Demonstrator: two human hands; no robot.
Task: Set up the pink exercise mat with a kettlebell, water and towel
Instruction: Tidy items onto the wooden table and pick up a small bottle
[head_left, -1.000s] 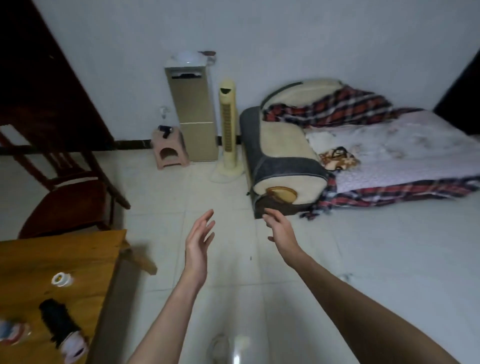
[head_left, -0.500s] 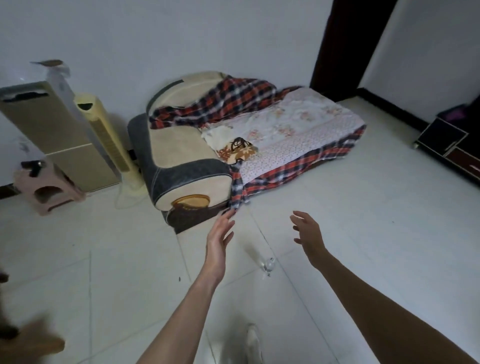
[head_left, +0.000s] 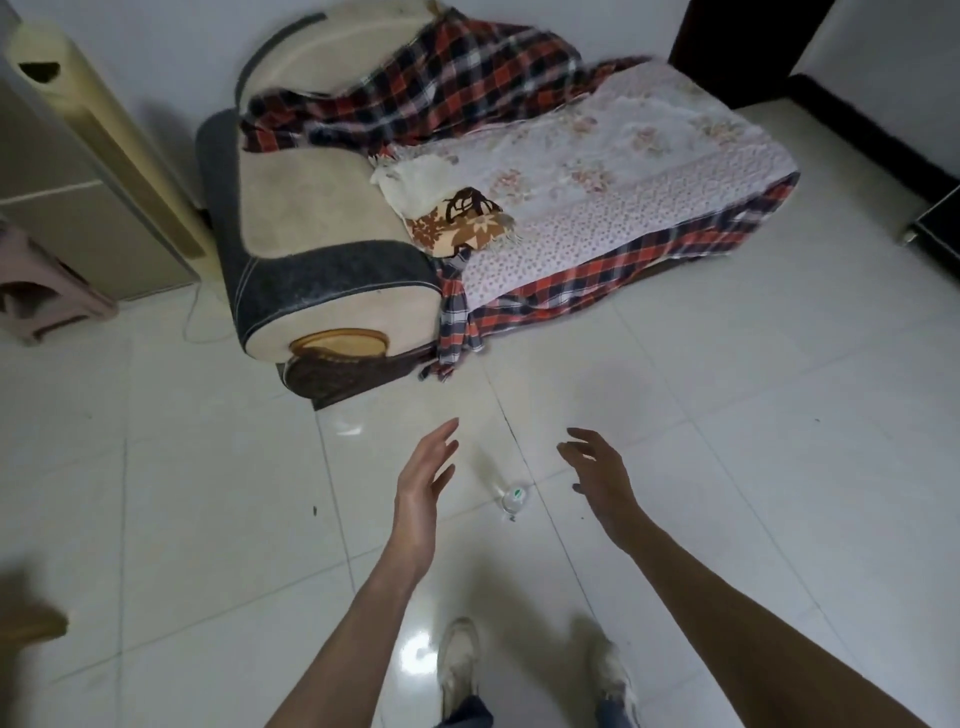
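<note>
A small clear water bottle (head_left: 511, 499) with a white and green cap stands on the white tiled floor, between my two hands. My left hand (head_left: 423, 480) is held out over the floor just left of it, fingers straight, holding nothing. My right hand (head_left: 597, 478) hovers just right of the bottle, fingers spread and loosely bent, also holding nothing. A folded brown and cream patterned cloth (head_left: 460, 223) lies on the sofa seat. No pink mat or kettlebell is in view.
A low sofa (head_left: 311, 218) draped with a plaid blanket (head_left: 426, 88) and a floral sheet (head_left: 623, 171) stands ahead. A tower fan (head_left: 93, 114), a cabinet (head_left: 62, 218) and a pink stool (head_left: 36, 296) are at the left. My shoes (head_left: 460, 660) are on the floor below.
The view has swung right and down, off the wooden table and chair, toward the sofa and floor. Both hands stay raised and empty; the bottle now sits between them.
</note>
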